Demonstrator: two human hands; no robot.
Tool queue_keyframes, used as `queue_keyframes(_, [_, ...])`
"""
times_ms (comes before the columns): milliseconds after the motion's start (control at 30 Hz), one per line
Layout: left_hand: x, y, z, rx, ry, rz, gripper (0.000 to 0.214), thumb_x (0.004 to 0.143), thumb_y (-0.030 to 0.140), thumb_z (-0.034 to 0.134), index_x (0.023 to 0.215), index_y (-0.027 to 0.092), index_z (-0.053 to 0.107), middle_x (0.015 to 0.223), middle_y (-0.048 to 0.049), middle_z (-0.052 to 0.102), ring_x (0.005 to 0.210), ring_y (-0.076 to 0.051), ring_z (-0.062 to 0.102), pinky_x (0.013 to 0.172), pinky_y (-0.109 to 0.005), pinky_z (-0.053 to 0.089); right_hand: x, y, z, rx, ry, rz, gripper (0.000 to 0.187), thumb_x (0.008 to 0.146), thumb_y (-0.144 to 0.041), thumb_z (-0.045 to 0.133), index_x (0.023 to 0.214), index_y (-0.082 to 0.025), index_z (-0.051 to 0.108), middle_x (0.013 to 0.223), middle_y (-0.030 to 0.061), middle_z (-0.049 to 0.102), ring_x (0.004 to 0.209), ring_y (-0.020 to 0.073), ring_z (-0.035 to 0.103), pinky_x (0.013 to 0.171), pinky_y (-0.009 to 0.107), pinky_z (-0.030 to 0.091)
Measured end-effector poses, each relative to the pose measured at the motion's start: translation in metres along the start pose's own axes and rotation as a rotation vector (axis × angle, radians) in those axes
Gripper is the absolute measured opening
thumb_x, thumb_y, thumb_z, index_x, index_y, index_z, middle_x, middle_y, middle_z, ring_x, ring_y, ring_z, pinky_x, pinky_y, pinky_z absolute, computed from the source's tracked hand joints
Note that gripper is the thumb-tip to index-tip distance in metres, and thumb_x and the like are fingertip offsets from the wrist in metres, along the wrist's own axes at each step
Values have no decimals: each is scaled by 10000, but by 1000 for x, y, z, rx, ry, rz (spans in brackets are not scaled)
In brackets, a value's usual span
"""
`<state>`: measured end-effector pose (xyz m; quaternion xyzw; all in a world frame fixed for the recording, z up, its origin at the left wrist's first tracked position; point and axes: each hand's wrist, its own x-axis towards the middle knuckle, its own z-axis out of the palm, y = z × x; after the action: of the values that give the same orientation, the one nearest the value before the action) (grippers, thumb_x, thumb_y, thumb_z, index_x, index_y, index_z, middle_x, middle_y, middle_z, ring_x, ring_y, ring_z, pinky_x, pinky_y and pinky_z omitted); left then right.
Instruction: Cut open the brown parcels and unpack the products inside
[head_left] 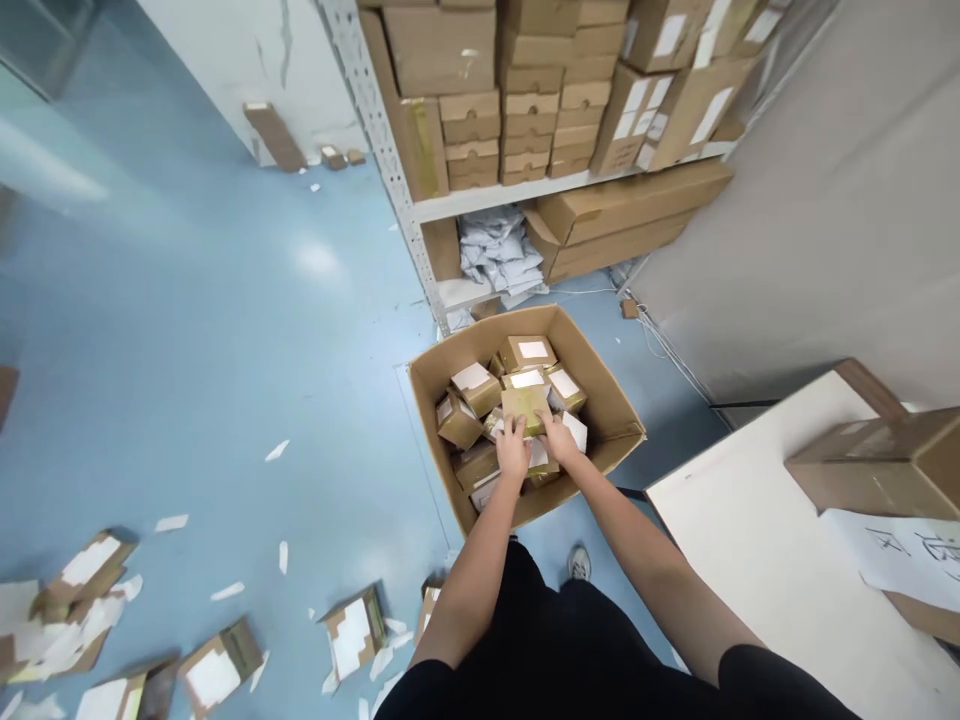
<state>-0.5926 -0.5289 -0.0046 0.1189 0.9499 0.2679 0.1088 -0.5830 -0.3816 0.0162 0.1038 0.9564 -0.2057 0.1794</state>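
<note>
A large open cardboard carton (pixel 600 385) stands on the blue floor and holds several small brown boxes with white labels. Both my arms reach down into it. My left hand (pixel 513 448) and my right hand (pixel 559 436) grip one small brown box (pixel 526 404) from its near side, fingers curled on its edges. Other small boxes (pixel 477 385) lie packed around it, partly hidden under my hands.
A metal shelf rack (pixel 390 165) stacked with cardboard boxes stands behind the carton. A white table (pixel 757 560) with a brown box (pixel 877 460) and a written sheet is at the right. Torn small boxes (pixel 217 670) and paper scraps litter the floor at the left.
</note>
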Motion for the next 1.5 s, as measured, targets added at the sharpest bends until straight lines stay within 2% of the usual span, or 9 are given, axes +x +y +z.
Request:
queue_keyframes(167, [21, 85, -36, 11, 85, 235, 598, 949, 199, 659, 1539, 232, 564, 1623, -148, 500, 1391, -350, 516, 1196, -521, 431, -36, 33, -85, 65, 253, 42, 663, 968, -167, 646, 1595, -257, 449, 1339, 147, 625, 1083, 264, 727, 994, 355, 525])
queue_keyframes(333, [-1, 220, -29, 23, 95, 558, 556, 963, 207, 641, 1515, 250, 600, 1649, -117, 485, 1337, -356, 533, 1185, -528, 445, -127, 119, -141, 136, 561, 224, 695, 972, -200, 656, 1620, -267, 416, 1311, 147, 643, 1096, 292, 717, 990, 375, 534])
queue_keyframes(500, [-85, 365, 35, 15, -14, 866, 584, 966, 190, 633, 1541, 273, 580, 1648, -112, 487, 1305, -347, 558, 1155, -521, 476, -270, 234, -153, 189, 821, 478, 697, 958, -185, 636, 1616, -270, 422, 1337, 154, 639, 1096, 300, 712, 975, 386, 554])
queue_keyframes(667, [-195, 463, 136, -3, -190, 1102, 620, 952, 182, 647, 1556, 287, 558, 1638, -117, 499, 1324, -342, 570, 1145, -522, 496, -413, 344, -116, 241, 913, 730, 686, 934, -163, 651, 1585, -275, 468, 1351, 142, 645, 1113, 294, 711, 977, 376, 558])
queue_keyframes(767, [-256, 482, 196, 60, -346, 1144, 619, 953, 138, 613, 1556, 264, 552, 1663, -133, 464, 1359, -327, 573, 1161, -495, 493, -474, 390, -73, 336, 894, 874, 651, 908, -133, 691, 1520, -262, 510, 1337, 126, 654, 1143, 269, 708, 987, 343, 548])
queue_keyframes(867, [-298, 472, 240, 204, -565, 1164, 702, 899, 64, 636, 1561, 278, 540, 1702, -132, 417, 1341, -312, 607, 1151, -455, 504, -510, 416, -27, 503, 748, 978, 626, 851, -112, 768, 1426, -240, 557, 1272, 111, 668, 1106, 261, 727, 959, 343, 554])
queue_keyframes(1067, [-305, 447, 264, 168, -690, 1110, 832, 858, 67, 686, 1617, 333, 472, 1796, -94, 245, 1415, -321, 584, 1172, -467, 505, -530, 431, 25, 586, 799, 874, 795, 823, -160, 808, 1544, -262, 487, 1589, 154, 474, 1259, 280, 683, 1052, 379, 545])
queue_keyframes(1333, [-271, 498, 279, -82, -624, 883, 501, 1009, 258, 618, 1510, 277, 610, 1670, -62, 505, 1522, -237, 505, 1234, -378, 467, -511, 475, -1, 815, 1176, 892, 798, 936, -269, 680, 1654, -325, 334, 1427, 64, 690, 1229, 247, 714, 1096, 423, 550])
queue_keyframes(1500, [-264, 537, 304, 28, -747, 881, 678, 994, 192, 587, 1652, 213, 423, 1729, -68, 408, 1626, -225, 321, 1278, -341, 403, -502, 519, -26, 699, 939, 969, 845, 903, -168, 652, 1682, -263, 339, 1583, 82, 585, 1408, 265, 602, 1192, 380, 470])
